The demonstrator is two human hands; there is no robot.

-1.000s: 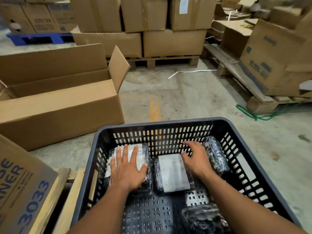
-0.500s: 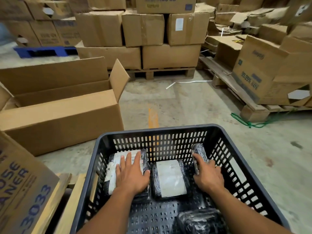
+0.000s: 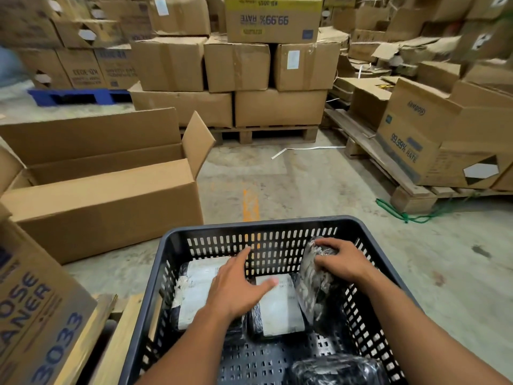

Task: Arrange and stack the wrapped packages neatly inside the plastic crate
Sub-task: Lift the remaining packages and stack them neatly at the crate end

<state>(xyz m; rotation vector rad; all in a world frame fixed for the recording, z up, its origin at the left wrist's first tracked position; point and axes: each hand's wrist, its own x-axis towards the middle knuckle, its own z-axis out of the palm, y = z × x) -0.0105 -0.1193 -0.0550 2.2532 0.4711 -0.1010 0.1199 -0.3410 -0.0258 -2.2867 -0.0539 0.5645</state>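
A dark grey slotted plastic crate (image 3: 266,225) stands in front of me. Two black-wrapped packages with white labels lie flat at its far end: a left package (image 3: 194,287) and a middle package (image 3: 280,307). My left hand (image 3: 236,287) hovers over them with fingers spread, holding nothing. My right hand (image 3: 341,259) grips the top of a third black-wrapped package (image 3: 313,284), which stands tilted on edge by the right wall. A fourth wrapped package (image 3: 336,369) lies at the near right of the crate floor.
An open cardboard box (image 3: 102,201) stands on the floor to the left. A printed carton (image 3: 36,315) sits at my near left on wooden slats. Pallets stacked with cartons (image 3: 236,68) line the back and right. A green cord (image 3: 402,215) lies on the concrete floor.
My left hand lifted off the left package and shifted right. My right hand raised the third package higher on its edge. The camera tilted up.
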